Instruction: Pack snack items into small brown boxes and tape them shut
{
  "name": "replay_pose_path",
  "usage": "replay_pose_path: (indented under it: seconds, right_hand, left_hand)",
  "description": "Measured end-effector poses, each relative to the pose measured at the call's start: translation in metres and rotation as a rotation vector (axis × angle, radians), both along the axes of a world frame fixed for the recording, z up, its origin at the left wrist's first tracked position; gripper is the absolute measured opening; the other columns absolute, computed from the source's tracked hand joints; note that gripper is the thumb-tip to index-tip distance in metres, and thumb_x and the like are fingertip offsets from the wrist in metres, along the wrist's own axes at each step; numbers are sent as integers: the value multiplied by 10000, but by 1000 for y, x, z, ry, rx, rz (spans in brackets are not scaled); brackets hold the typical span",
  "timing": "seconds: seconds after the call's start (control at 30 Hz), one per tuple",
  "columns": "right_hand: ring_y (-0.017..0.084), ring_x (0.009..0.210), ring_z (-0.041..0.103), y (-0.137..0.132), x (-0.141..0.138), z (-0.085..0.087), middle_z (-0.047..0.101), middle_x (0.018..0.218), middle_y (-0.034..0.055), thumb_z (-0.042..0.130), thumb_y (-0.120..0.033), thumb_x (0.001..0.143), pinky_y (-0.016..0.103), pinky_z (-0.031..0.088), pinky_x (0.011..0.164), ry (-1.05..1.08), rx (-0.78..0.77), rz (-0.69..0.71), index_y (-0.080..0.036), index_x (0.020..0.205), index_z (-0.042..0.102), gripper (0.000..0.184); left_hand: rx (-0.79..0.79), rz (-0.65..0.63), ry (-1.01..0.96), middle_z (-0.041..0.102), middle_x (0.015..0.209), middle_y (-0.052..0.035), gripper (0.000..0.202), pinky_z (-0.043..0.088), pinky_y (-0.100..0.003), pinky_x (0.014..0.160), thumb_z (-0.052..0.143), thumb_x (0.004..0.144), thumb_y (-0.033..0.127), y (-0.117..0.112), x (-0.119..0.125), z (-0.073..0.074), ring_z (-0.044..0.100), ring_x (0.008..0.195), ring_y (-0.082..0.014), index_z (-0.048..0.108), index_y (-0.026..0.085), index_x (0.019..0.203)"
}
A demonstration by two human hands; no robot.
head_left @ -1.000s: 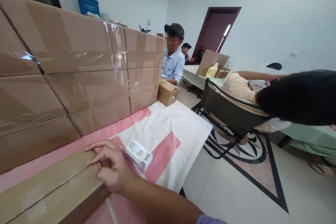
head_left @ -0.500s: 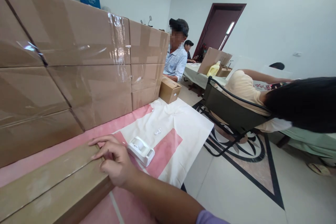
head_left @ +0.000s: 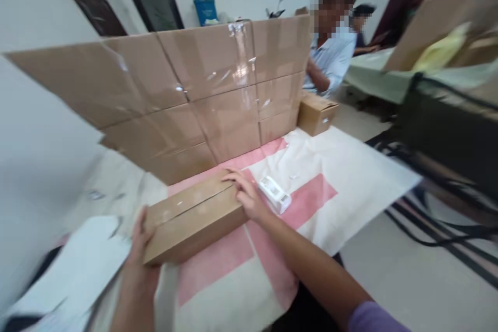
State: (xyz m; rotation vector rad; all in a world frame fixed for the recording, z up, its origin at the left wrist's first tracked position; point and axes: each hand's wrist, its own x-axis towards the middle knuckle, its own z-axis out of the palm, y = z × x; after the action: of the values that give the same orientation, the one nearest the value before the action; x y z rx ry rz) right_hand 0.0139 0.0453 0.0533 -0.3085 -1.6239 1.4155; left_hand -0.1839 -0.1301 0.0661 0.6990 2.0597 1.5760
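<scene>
A closed long cardboard box [head_left: 194,218] lies on the pink and white cloth [head_left: 233,254] in front of me. Its two top flaps meet along a lengthwise seam. My left hand [head_left: 140,238], somewhat blurred, grips the left end. At the opposite end, my right hand [head_left: 249,198] rests with its fingers over the top edge and its palm by the end face. Just beyond the right hand sits a white tape dispenser [head_left: 274,194], which that hand does not hold. A blurred pale strip [head_left: 166,295] shows beside my left wrist; I cannot make out what it is.
A wall of taped cardboard boxes [head_left: 221,88] stands behind. A smaller carton [head_left: 317,114] is at the table's far right, near a person in a light blue shirt [head_left: 334,67]. White sheets [head_left: 81,264] lie on the left. A dark chair [head_left: 443,124] stands on the right.
My view has swung left, bringing my left hand and the whole long box into sight. My right hand stays on the box's right end.
</scene>
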Motion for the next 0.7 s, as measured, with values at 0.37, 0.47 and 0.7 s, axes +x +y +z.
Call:
replay_pose_path:
  seconds: [0.37, 0.47, 0.7]
  right_hand:
    - [251, 1403, 487, -5, -3, 2, 522, 1459, 97, 540, -158, 780, 450, 362, 1181, 41, 13, -135, -216, 772, 739, 207]
    - [235, 1352, 525, -8, -2, 3, 565, 1410, 101, 524, -145, 830, 439, 408, 1146, 7, 102, -200, -218, 762, 739, 237]
    - [294, 1274, 517, -2, 36, 24, 615, 1353, 116, 530, -109, 843, 485, 438, 1072, -278, 382, -518, -214, 951, 736, 256]
  left_hand:
    - [-289, -230, 554, 493, 1557, -69, 489, 313, -503, 1234, 553, 904, 440, -8, -7, 61, 442, 1457, -310, 650, 282, 1357]
    - [-380, -438, 892, 468, 1586, -70, 507, 198, -599, 1254, 490, 979, 499, 0, 30, 64, 376, 1504, -321, 570, 311, 1443]
    - [-474, -521, 1193, 449, 1599, -89, 628, 273, -588, 1208, 479, 1011, 511, 12, 65, 50, 405, 1489, -333, 334, 323, 1593]
